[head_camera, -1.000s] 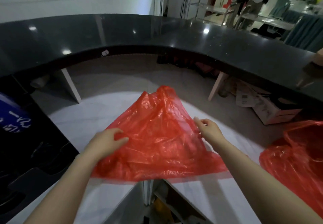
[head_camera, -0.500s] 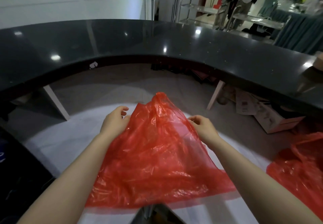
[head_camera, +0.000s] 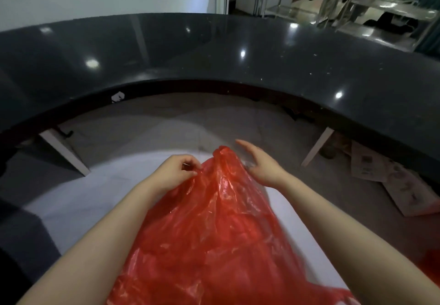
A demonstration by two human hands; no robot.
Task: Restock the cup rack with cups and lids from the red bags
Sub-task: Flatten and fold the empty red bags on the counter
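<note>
Red bag: I see the red bag [head_camera: 214,238] filling the lower centre of the frame, a thin, crinkled, translucent plastic sheet spread between my two forearms and rising to a crumpled peak just above the middle of the picture. I cannot tell whether anything is inside it.

Where it lies: it rests on the white surface [head_camera: 78,200] that runs from the centre down to the lower edge, with its lower part running out of the frame at the bottom.

Left hand: my left hand [head_camera: 177,173] sits left of the bag's peak, fingers curled in and pinching a fold of the red plastic at its upper left edge.

Right hand: my right hand [head_camera: 259,164] is on the right of the peak, fingers stretched out and loosely spread, pointing up and left. It has hold of nothing; the palm side lies just beside the plastic, and I cannot tell whether it touches.

Second bag: a sliver of another red bag [head_camera: 432,271] shows at the lower right edge of the frame.

Counter: a curved black counter [head_camera: 214,54] sweeps across the upper half, glossy with light spots.

Under the counter: white supports [head_camera: 64,149] stand at left and right, and flattened cardboard [head_camera: 392,180] lies on the grey floor at the right.

Background: metal racks [head_camera: 345,2] in the upper right.
</note>
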